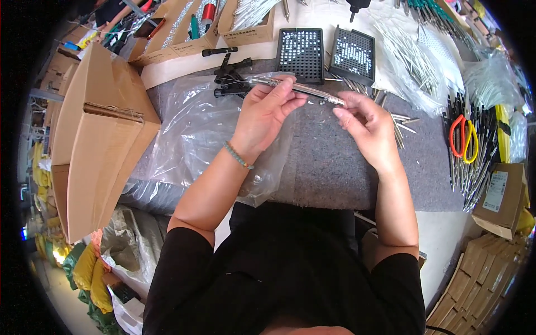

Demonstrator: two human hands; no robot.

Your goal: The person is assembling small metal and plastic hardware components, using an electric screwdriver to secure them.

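Observation:
My left hand (267, 111) pinches a slim metal rod (315, 92) between thumb and fingers, above the grey cloth (329, 162). The rod is silver with a dark stretch along it, and slants down to the right. At its ribbed silver right end, my right hand (368, 125) has thumb and fingertips closed around the tip. Black jointed parts (234, 75) lie just left of my left hand. Two black perforated trays (300, 53) with small silver pieces in many holes stand beyond my hands. Several loose metal rods (399, 125) lie beside my right hand.
A clear plastic bag (195, 134) is spread under my left forearm. A large cardboard box (100, 145) stands at the left. Red-and-yellow-handled scissors (463, 139) rest on black-ended rods at the right. Parts boxes (245, 36) line the far side, near a black tool tip (355, 8).

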